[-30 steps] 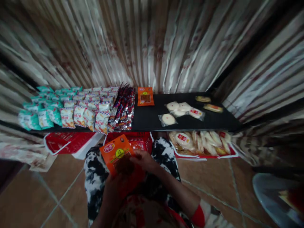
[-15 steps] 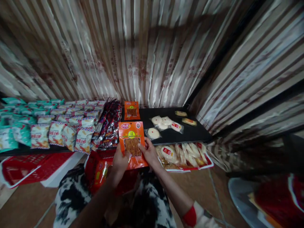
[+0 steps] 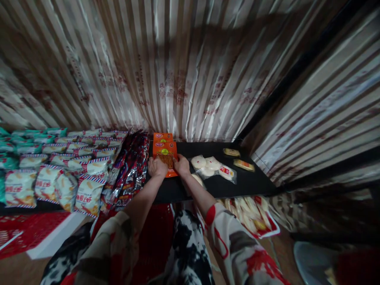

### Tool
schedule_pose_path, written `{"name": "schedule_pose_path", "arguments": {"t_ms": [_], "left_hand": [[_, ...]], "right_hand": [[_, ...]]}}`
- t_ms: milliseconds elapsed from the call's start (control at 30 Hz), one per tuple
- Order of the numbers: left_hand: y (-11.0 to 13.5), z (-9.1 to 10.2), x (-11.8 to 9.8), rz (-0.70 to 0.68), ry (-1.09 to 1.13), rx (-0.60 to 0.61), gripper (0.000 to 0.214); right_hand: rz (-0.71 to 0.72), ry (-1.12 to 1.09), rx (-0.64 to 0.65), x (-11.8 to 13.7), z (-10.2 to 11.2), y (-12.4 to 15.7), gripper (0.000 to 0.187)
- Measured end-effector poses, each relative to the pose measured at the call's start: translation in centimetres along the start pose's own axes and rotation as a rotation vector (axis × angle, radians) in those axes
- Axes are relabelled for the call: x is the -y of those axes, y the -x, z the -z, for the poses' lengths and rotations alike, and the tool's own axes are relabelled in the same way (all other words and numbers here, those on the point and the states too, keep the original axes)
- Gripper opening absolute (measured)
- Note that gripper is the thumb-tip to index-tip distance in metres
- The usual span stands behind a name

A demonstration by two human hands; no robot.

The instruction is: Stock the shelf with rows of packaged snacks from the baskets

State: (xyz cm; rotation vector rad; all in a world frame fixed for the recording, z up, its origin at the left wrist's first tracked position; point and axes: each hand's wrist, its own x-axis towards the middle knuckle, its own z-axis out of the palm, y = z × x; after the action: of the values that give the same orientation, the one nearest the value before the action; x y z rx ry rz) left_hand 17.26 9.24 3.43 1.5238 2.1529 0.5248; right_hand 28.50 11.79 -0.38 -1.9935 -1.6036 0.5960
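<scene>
Both my hands reach over the black shelf (image 3: 252, 180) and hold an orange snack packet (image 3: 165, 156) by its near corners. My left hand (image 3: 157, 167) grips the left corner and my right hand (image 3: 181, 166) the right corner. The packet lies on the shelf, overlapping a second orange packet (image 3: 162, 137) behind it by the wall. Dark red foil packets (image 3: 132, 168) lie just left of my left hand. Clear bags of white round cakes (image 3: 204, 164) lie just right of my right hand.
Rows of striped and green snack bags (image 3: 68, 166) fill the shelf's left part. Two small yellow packets (image 3: 237, 158) sit at the far right. Red baskets (image 3: 18, 231) stand below on the floor, and a tray of wrapped cakes (image 3: 252, 215) sits under the shelf's right end. A striped curtain hangs behind.
My hands carried the orange packet from my lap up and forward onto the shelf, laying it in front of the other orange packet. My view shifted closer to the shelf.
</scene>
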Motion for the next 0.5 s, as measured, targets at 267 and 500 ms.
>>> {"name": "schedule_pose_path", "arguments": {"t_ms": [267, 500], "left_hand": [[-5.2, -1.9, -0.5, -0.034, -0.066, -0.002, 0.040], [-7.5, -3.4, -0.7, -0.008, -0.096, 0.011, 0.038]], "right_hand": [[-0.033, 0.099, -0.024, 0.7, -1.2, -4.6, 0.043], [-0.054, 0.251, -0.010, 0.8, -2.0, -6.2, 0.038]]}}
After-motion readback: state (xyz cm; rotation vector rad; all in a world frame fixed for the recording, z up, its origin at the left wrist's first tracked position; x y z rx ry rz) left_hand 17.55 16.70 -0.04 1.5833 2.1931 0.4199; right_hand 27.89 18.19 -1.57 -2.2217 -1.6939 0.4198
